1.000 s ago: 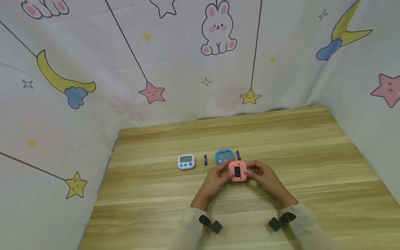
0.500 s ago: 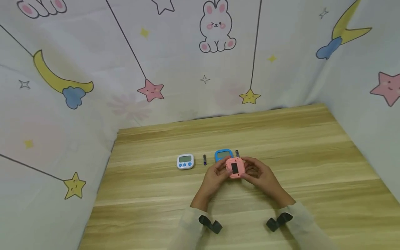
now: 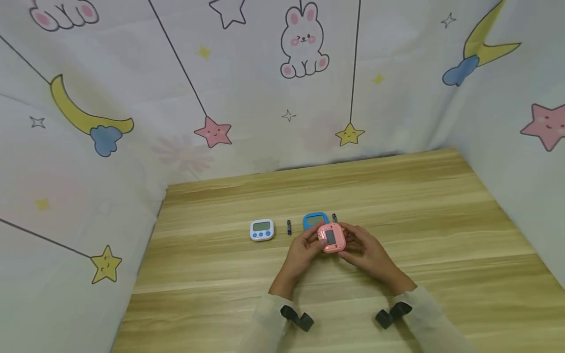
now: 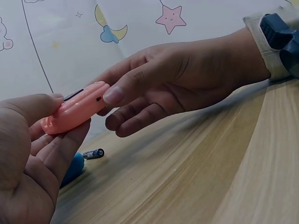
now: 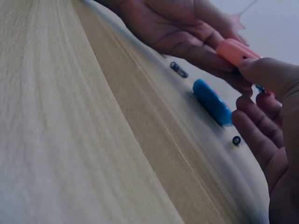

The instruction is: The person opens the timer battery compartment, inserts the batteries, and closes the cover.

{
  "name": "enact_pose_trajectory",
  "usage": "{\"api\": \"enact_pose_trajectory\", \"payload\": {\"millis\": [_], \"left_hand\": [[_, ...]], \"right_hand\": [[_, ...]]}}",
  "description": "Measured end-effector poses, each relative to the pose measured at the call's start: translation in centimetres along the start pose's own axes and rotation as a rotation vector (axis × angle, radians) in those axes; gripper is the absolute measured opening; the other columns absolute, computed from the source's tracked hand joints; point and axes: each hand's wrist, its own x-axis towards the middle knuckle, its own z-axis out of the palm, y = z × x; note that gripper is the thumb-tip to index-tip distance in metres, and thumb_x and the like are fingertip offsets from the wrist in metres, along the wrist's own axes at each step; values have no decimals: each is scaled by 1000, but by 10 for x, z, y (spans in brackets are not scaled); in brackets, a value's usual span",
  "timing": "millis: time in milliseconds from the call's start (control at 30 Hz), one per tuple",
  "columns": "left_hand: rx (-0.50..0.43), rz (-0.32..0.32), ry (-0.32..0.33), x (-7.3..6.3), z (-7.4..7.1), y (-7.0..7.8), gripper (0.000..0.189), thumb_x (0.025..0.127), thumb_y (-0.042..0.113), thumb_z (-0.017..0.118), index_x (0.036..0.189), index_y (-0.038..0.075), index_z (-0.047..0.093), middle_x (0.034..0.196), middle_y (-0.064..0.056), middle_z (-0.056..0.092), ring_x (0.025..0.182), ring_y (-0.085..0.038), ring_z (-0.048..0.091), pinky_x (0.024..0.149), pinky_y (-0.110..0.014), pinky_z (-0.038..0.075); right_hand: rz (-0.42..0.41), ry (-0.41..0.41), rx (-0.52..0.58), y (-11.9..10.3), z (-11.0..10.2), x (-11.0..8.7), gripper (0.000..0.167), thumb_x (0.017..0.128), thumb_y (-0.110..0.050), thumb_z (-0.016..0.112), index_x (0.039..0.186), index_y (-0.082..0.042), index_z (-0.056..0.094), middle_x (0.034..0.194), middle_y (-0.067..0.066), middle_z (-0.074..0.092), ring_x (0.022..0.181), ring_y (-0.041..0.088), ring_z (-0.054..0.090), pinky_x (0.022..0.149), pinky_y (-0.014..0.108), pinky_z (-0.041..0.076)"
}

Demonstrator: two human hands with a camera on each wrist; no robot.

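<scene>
A pink digital timer [image 3: 338, 239] is held above the table with its back up, a dark rectangle showing in the middle. My left hand [image 3: 301, 255] grips its left side, thumb on the back and fingers underneath, as the left wrist view shows. At the opposite edge, my right hand [image 3: 371, 256] pinches the timer; its thumb presses beside a small dark slot in the left wrist view. Just behind the hands lies a blue timer [image 3: 315, 219], partly covered by the left fingers. A battery [image 3: 334, 217] lies beyond the pink timer, its near end hidden.
To the left, a white timer [image 3: 262, 230] with blue buttons lies face up on the wooden table [image 3: 212, 274]. Another battery [image 3: 289, 227] lies between it and the blue timer. A printed cloth [image 3: 247, 98] hangs along the back and sides.
Both hands have moved slightly left with the pink timer, and it has tilted a little. The right thumb has slid from the timer's back to its lower right edge.
</scene>
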Motion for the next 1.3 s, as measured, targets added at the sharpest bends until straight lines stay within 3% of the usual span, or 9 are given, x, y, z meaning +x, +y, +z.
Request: {"api": "enact_pose_trajectory", "payload": {"millis": [167, 333, 467, 633, 833, 1067, 1200, 1300], "left_hand": [[50, -5, -6, -2, 1, -2, 49, 101, 19, 56, 147, 6, 43, 140, -12, 53, 122, -21, 56, 93, -30, 51], [21, 16, -52, -4, 1, 0, 50, 105, 32, 45, 147, 5, 43, 139, -15, 53, 117, -26, 59, 94, -39, 51], [1, 58, -105, -3, 0, -1, 49, 107, 26, 39, 149, 1, 36, 141, -19, 50, 120, -30, 57, 95, -44, 50], [87, 97, -111, -2, 1, -3, 47, 106, 18, 42, 150, 4, 35, 144, -15, 48, 124, -26, 54, 94, -43, 51], [123, 77, -88, 0, 3, -5, 49, 102, 17, 50, 149, 7, 39, 139, -8, 54, 123, -22, 56, 96, -37, 50], [60, 53, -17, 1, 2, -7, 48, 98, 14, 59, 144, 4, 46, 129, -20, 60, 113, -25, 62, 91, -38, 53], [50, 41, 13, 1, 3, -6, 48, 97, 13, 60, 142, 0, 47, 126, -20, 61, 109, -26, 64, 89, -39, 54], [76, 21, 53, 1, 3, -2, 47, 97, 11, 61, 140, 0, 49, 125, -19, 62, 110, -25, 63, 89, -36, 54]], "right_hand": [[4, 20, -44, -2, 2, -2, 62, 84, 2, 74, 138, 8, 46, 113, 15, 59, 99, 22, 62, 81, 36, 57], [21, 72, -78, -6, 1, -1, 48, 85, 0, 73, 128, 8, 53, 111, 15, 63, 95, 20, 63, 78, 32, 57], [23, 87, -96, -7, -1, 1, 40, 86, 2, 71, 123, 8, 56, 110, 16, 64, 93, 19, 64, 77, 29, 57], [28, 102, -103, -5, -3, 0, 28, 92, -1, 65, 118, 5, 60, 105, 17, 66, 85, 22, 66, 72, 28, 57], [7, 112, -93, -3, -6, -1, 11, 98, -2, 53, 101, 2, 63, 78, 15, 65, 65, 29, 64, 63, 27, 53], [-1, 57, 0, -2, -5, 1, 27, 102, 3, 42, 83, 8, 61, 69, 17, 61, 56, 30, 61, 53, 37, 55], [5, 42, 0, -3, -5, 0, 26, 102, 2, 42, 85, 7, 61, 71, 18, 61, 58, 31, 61, 55, 37, 55], [-6, 52, -15, -2, -5, 1, 17, 101, 3, 45, 102, 8, 61, 80, 16, 64, 65, 31, 63, 60, 36, 56]]}}
